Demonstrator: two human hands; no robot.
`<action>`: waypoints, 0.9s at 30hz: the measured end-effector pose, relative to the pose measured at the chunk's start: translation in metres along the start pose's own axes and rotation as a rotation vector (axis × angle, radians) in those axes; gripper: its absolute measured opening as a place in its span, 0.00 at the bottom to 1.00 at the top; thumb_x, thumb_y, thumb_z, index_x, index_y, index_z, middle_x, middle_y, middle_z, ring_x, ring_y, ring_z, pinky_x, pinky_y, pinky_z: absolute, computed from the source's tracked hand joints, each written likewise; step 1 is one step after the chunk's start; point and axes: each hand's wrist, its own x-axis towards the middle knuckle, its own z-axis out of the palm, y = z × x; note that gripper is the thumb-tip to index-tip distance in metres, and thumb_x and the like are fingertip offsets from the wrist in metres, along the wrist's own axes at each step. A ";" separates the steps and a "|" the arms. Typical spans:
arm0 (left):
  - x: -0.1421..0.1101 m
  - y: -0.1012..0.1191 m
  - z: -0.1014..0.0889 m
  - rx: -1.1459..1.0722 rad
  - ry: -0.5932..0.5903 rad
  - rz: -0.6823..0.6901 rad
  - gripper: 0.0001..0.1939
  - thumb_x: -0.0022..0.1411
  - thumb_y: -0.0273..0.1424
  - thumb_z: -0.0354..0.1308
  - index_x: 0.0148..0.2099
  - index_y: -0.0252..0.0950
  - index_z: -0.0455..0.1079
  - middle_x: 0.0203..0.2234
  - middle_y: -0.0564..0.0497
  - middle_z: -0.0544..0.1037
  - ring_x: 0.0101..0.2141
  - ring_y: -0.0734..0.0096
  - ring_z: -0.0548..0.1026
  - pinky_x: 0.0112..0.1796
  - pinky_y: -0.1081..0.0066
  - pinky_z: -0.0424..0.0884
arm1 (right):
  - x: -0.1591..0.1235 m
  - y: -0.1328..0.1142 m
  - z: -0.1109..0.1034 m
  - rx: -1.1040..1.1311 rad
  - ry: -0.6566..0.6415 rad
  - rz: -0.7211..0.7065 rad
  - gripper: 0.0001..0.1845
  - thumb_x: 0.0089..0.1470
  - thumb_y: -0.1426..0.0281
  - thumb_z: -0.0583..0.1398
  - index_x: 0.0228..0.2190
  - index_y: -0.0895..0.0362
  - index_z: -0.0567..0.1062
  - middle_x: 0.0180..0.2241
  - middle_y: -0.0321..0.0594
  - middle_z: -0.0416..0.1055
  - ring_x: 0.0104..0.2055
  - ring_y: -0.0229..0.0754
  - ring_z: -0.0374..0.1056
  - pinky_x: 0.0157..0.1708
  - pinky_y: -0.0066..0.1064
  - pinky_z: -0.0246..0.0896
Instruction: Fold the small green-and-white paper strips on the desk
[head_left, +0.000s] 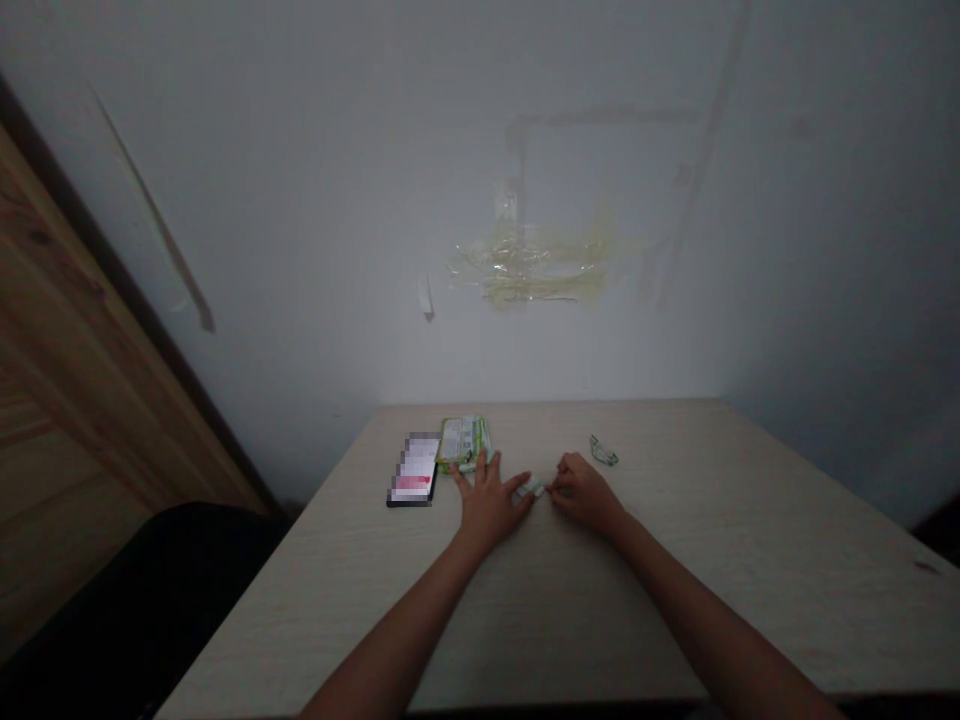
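Note:
A small white-and-green packet (531,486) lies on the table between my two hands. My left hand (489,502) rests low over the table with its thumb and index finger gripping the packet's left part. The other fingers of that hand are spread and reach the near edge of a larger green-and-white packet (465,440). Closed in a pinch, my right hand (585,496) is at the small packet's right end; its fingertips partly hide what they grip.
Left of the green packet lies a phone (414,470) with a lit, blurred screen. A crumpled green-and-white scrap (602,451) is beyond my right hand. The pale wooden table (750,520) meets a taped wall (360,200). A dark object (150,590) stands at the left.

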 end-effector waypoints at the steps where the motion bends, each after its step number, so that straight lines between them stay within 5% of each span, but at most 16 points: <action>1: 0.000 -0.001 0.001 -0.006 0.005 0.009 0.22 0.62 0.55 0.49 0.54 0.62 0.70 0.64 0.47 0.62 0.65 0.41 0.50 0.55 0.27 0.27 | 0.000 -0.001 0.001 0.010 0.010 0.002 0.04 0.50 0.74 0.63 0.26 0.56 0.79 0.33 0.42 0.67 0.38 0.43 0.63 0.38 0.33 0.60; 9: 0.001 -0.003 0.006 -0.034 -0.010 0.010 0.21 0.62 0.54 0.51 0.55 0.62 0.70 0.65 0.49 0.60 0.66 0.42 0.48 0.54 0.25 0.28 | 0.002 -0.004 0.003 0.169 0.067 -0.071 0.10 0.49 0.78 0.59 0.34 0.56 0.78 0.36 0.43 0.74 0.42 0.45 0.67 0.45 0.37 0.63; 16: 0.000 -0.005 0.008 -0.023 -0.037 0.002 0.21 0.64 0.53 0.48 0.57 0.63 0.67 0.66 0.49 0.59 0.66 0.42 0.48 0.54 0.25 0.29 | 0.001 -0.009 0.001 0.201 -0.084 -0.099 0.17 0.50 0.78 0.58 0.38 0.49 0.81 0.39 0.38 0.76 0.41 0.41 0.71 0.48 0.37 0.62; 27: 0.004 -0.009 0.004 -0.052 -0.059 -0.052 0.16 0.64 0.47 0.51 0.53 0.63 0.71 0.65 0.51 0.60 0.65 0.45 0.50 0.54 0.24 0.31 | 0.003 -0.019 -0.003 -0.007 -0.099 -0.010 0.08 0.52 0.74 0.61 0.34 0.52 0.79 0.37 0.38 0.75 0.43 0.42 0.70 0.47 0.35 0.59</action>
